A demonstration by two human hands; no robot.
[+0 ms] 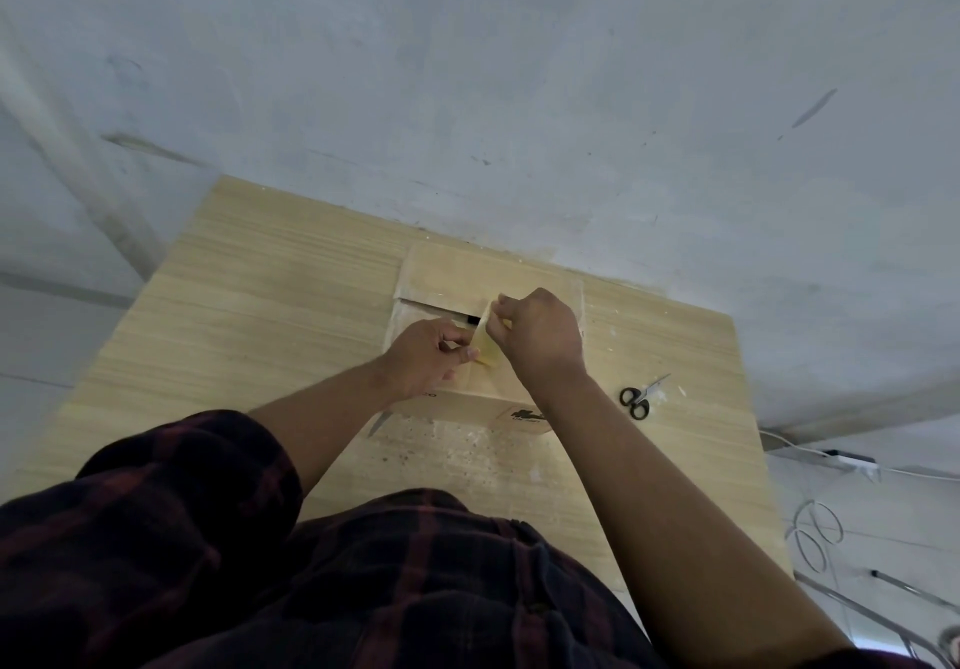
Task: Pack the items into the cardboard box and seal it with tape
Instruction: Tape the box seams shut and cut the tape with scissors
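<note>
A cardboard box [447, 278] stands on the wooden table [249, 315], its top flaps folded nearly shut with a narrow dark gap between them. Over the near half of the lid both hands hold a yellowish strip of tape [487, 343]. My left hand [426, 361] pinches the strip's near end between thumb and fingers. My right hand [540, 335] pinches the far end, raised a little above the flap seam. The box contents are hidden under the flaps.
Black-handled scissors [638, 399] lie on the table to the right of the box. A grey wall [519, 96] rises right behind the table. White cables and a power strip [852, 460] lie on the floor at the right.
</note>
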